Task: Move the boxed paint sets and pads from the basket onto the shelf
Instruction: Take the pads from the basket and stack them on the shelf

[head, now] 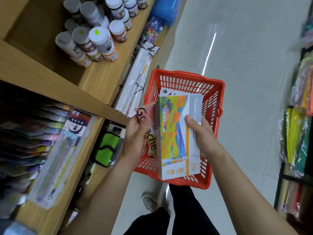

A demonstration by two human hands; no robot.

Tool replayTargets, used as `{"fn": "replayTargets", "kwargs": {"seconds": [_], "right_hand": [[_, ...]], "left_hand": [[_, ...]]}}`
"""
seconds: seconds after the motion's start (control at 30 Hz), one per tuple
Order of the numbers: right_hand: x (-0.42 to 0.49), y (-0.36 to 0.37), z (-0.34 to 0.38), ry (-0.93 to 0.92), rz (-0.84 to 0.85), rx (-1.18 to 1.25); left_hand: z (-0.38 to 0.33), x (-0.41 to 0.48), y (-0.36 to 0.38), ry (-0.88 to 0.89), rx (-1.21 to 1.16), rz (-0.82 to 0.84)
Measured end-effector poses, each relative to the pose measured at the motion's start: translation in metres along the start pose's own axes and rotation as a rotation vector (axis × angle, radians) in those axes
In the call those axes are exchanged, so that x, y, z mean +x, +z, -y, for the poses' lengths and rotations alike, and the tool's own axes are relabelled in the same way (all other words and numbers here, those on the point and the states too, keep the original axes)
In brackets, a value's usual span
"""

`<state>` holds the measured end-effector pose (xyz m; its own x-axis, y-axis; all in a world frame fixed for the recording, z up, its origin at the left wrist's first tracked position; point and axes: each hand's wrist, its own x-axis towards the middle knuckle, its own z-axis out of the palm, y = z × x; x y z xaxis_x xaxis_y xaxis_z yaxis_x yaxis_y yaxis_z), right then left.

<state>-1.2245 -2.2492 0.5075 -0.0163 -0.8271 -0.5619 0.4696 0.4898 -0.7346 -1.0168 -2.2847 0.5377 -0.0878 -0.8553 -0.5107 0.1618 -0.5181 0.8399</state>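
Observation:
Over the red plastic basket [211, 126] I hold a stack of pads upright. My right hand [201, 133] grips the front pad [174, 133], which has a bright landscape cover and a grey-white strip. My left hand [135, 131] grips a pink gouache pad [147, 126] behind it on the left. Another white boxed item [166, 91] pokes up inside the basket behind the stack. The wooden shelf [101, 72] runs along the left.
White-lidded paint jars [100, 39] crowd the upper shelf. Below are marker rows [33, 133], a clear brush pack [57, 160] and a green case [106, 150]. Wrapped white rolls [135, 82] lean by the shelf. My shoe [150, 202] stands on the tiled floor. Packaged goods [299, 133] line the right.

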Motion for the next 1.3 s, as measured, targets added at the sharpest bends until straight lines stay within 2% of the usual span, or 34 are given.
{"fn": "replayTargets", "kwargs": {"seconds": [0.07, 0.17, 0.3, 0.47, 0.57, 0.63, 0.8, 0.87, 1.1, 1.2, 1.3], "right_hand": [[0.001, 0.008, 0.0, -0.036, -0.023, -0.018], [0.002, 0.017, 0.001, -0.086, -0.031, -0.156], [0.005, 0.012, 0.009, -0.026, 0.061, -0.273], [-0.008, -0.005, -0.005, 0.022, 0.158, -0.204], [-0.016, -0.017, -0.018, 0.005, 0.053, -0.173], [-0.018, -0.031, -0.016, -0.054, -0.061, -0.144], [-0.033, -0.092, -0.001, -0.205, -0.379, -0.137], [-0.041, -0.115, -0.002, -0.214, -0.453, -0.107], [-0.049, -0.141, -0.038, -0.158, -0.53, -0.092], [-0.048, -0.143, -0.049, -0.151, -0.528, -0.115], [-0.05, -0.147, -0.058, -0.136, -0.542, -0.1]], "left_hand": [[0.011, -0.006, 0.01, 0.033, 0.089, 0.05], [0.018, 0.0, 0.018, -0.021, 0.093, 0.102], [0.019, 0.009, 0.025, 0.026, 0.091, 0.213], [0.019, 0.013, 0.036, 0.046, -0.015, 0.155], [0.023, 0.021, 0.039, 0.062, 0.083, 0.199], [0.031, 0.033, 0.035, -0.004, 0.173, 0.229], [0.103, 0.074, 0.013, -0.171, 0.527, 0.053], [0.143, 0.087, 0.011, -0.257, 0.601, 0.078], [0.23, 0.12, 0.028, -0.459, 0.759, 0.216], [0.246, 0.122, 0.031, -0.405, 0.877, 0.193], [0.247, 0.122, 0.029, -0.349, 0.8, 0.137]]}}
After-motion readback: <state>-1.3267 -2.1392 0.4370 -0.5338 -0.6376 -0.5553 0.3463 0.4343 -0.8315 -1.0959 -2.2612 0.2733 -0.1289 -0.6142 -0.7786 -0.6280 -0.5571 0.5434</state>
